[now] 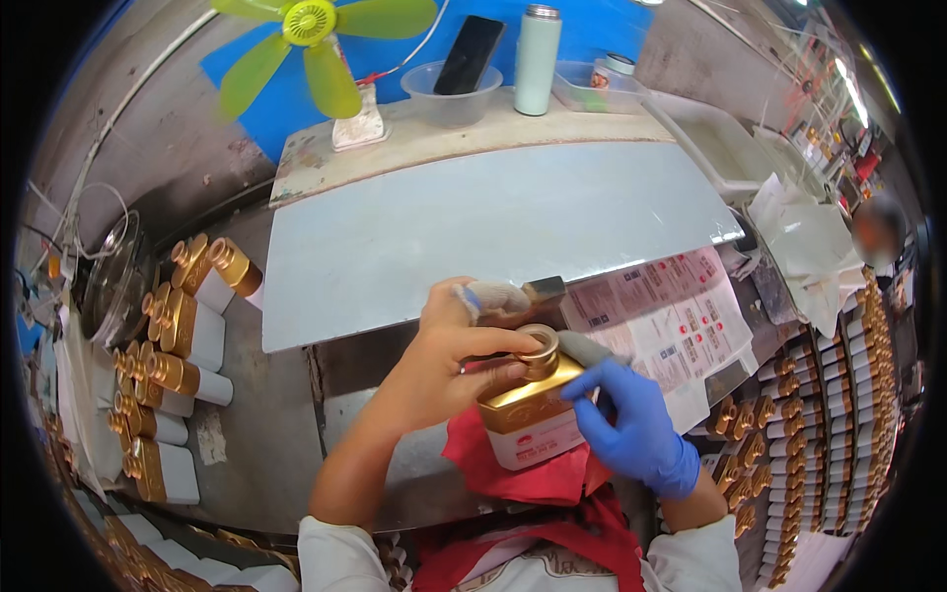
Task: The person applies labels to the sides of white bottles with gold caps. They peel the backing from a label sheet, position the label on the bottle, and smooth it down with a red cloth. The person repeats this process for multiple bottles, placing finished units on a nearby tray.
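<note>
Centrally held: one gold-and-white bottle, two hands on it

Nearest, at the lower edge: white sleeves [340,557] and a red apron [592,533]. At lower left, a cluster of gold-topped white bottles [187,557], partly cut by the rim.

Bottle [533,409]: flat-sided, gold neck and shoulder, white lower body with red print; slightly tilted, in front of the person's chest, above a red cloth [483,464]. Whether it rests on the cloth cannot be told.

Left hand [449,360]: bare, ring on one finger, a pale knit cover on another; thumb and fingers closed around the bottle's neck. Dark block [545,288] by the covered fingertip.

Right hand [631,424]: blue glove, fingertips touching the gold shoulder; whether they clamp it cannot be told.

Left, on a grey metal worktop [271,414]: a group of similar bottles [192,335], several lying down. Right: long dense rows of them [824,434].

Beyond the hands: printed sheets [691,335] with red marks, then a pale grey board [493,217].

Farthest, on a ledge [434,143]: green-bladed fan [308,22], clear bowl [454,104] holding a black phone [470,54], mint flask [538,59], small lidded jar [614,69] in a clear tray; white tub [705,138] to their right.
</note>
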A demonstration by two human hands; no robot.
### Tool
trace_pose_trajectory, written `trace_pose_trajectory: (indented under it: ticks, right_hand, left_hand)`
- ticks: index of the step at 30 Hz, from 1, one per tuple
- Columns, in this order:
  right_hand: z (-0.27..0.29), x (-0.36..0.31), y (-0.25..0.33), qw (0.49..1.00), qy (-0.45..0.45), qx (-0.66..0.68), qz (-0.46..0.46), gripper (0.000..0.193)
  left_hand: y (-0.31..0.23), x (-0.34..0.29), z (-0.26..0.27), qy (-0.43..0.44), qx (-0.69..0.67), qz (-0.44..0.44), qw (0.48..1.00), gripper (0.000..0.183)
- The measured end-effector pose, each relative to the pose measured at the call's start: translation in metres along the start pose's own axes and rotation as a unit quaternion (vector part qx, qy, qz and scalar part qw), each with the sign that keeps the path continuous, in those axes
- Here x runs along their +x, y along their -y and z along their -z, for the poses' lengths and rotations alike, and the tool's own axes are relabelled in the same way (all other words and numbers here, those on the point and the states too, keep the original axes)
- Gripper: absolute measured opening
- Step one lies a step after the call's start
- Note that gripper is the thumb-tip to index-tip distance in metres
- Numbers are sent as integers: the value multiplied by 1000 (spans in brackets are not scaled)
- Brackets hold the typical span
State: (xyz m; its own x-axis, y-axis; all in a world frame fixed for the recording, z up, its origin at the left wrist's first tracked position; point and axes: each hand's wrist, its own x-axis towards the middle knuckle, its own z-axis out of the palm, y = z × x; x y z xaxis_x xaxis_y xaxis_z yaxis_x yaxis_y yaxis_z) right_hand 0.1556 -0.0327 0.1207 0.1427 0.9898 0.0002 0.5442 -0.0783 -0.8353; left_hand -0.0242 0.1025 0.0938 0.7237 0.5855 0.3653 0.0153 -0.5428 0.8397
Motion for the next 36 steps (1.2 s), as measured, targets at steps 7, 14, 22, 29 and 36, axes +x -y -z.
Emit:
trace_pose_trajectory:
  ticks: [7, 14, 22, 29, 36]
  right_hand:
    - [-3, -7, -33, 904, -67, -273, 322, 19]
    - [9, 0, -24, 814, 86, -429, 381, 25]
    - [-3, 18, 36, 688, 214, -531, 445, 31]
    - [-26, 16, 27, 765, 151, -516, 355, 43]
    - [4, 0, 20, 763, 157, -477, 408, 57]
  left_hand:
    - [1, -1, 5, 48, -67, 14, 997, 28]
    - [-1, -7, 9, 54, -66, -4, 996, 33]
    - [-8, -11, 11, 87, -76, -7, 993, 40]
    - [-23, -10, 6, 97, 24, -44, 994, 44]
    - [-27, -19, -1, 72, 86, -72, 991, 43]
